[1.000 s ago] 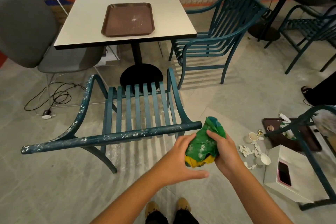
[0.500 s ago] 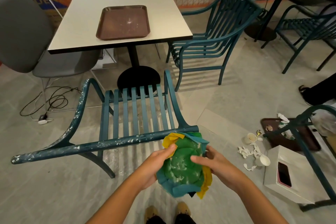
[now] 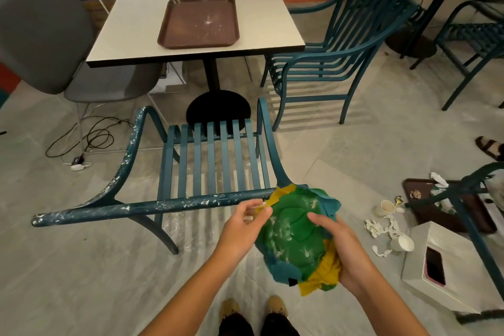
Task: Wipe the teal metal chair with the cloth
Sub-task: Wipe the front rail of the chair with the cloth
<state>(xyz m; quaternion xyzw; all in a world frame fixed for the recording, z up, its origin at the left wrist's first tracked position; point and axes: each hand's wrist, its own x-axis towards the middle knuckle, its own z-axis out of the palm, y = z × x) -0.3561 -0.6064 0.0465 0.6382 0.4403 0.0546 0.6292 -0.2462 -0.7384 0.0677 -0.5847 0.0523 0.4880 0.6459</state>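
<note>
Cloth [image 3: 296, 234], bunched, is sitting at the right end of the leftward-running top rail [image 3: 163, 206] of the teal metal chair [image 3: 211, 155], right hand [image 3: 341, 248] gripping it from beneath, left hand [image 3: 242, 224] pinching its yellow corner.

- I see a grey tiled floor [image 3: 68, 267]; the teal chair [image 3: 210, 161] stands on it.
- On the floor at the left lie a black cable [image 3: 92, 136] and a white adapter [image 3: 77, 166].
- On the floor at the right lie crumpled paper [image 3: 375, 228], paper cups [image 3: 387, 207], a littered tray [image 3: 431, 213], and a white box [image 3: 463, 275] with a phone [image 3: 435, 264] on top.
- The white table [image 3: 131, 35] carries one brown tray [image 3: 199, 22], lying flat.
</note>
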